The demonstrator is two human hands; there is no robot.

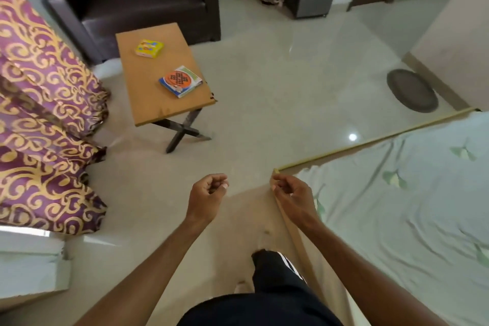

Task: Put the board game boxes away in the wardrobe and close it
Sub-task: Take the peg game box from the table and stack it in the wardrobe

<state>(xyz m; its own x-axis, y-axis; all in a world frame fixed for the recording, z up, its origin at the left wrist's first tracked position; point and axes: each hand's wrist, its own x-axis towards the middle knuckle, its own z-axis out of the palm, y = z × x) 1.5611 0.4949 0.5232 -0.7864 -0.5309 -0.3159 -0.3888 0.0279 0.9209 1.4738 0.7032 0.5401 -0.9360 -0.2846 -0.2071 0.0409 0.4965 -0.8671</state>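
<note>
Two board game boxes lie on the small wooden bench [148, 103] ahead, well apart from the person: a yellow box [149, 47] toward the far side and a flat blue box [180, 81], with an orange round board on top, close to the near right edge. The left hand [207, 194] and the right hand [291, 193] hang out front over the floor, fingers [221, 185] loosely curled and holding nothing. The right hand is just beside the corner of the bed [397, 206]. Neither box has been picked up, and I see no wardrobe from here.

The flat blue box worries me most. Its layers look uneven, so a one-sided grab could tip it and spill whatever is inside, or nudge it off that edge. The bench stands on crossed legs, so a knee against it might jolt both boxes.
</note>
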